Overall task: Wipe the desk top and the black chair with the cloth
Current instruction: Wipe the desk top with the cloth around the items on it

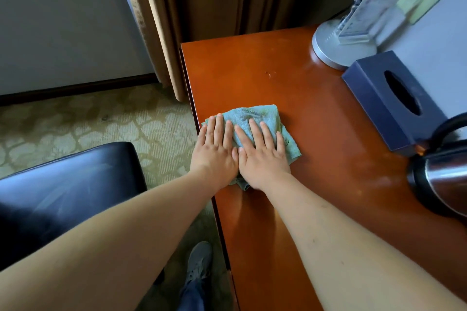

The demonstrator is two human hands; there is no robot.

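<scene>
Evidently both hands were flat on the green terry cloth (255,121), which lay bunched on the wooden desk top (252,70) near its left edge. The left hand (214,151) and the right hand (262,154) sat side by side, thumbs touching, fingers straight and spread, pressing down rather than gripping anything.

The cloth looked soft, light and limp, likely to crumple or slide out from under a loose palm, so flat pressure over its middle seemed the sound way to drive it; to lift it, a pinch at any bunched fold would probably do. The polished top looked slick, so the cloth should have glided easily.

Further back stood a dark blue tissue box (394,101), a round lamp base (338,50) and a steel kettle (442,179) at the right edge; all would likely need wiping around or shifting. The black chair (63,184) stood left of the desk, apart from the cloth, its glossy seat looking firm and smooth.
</scene>
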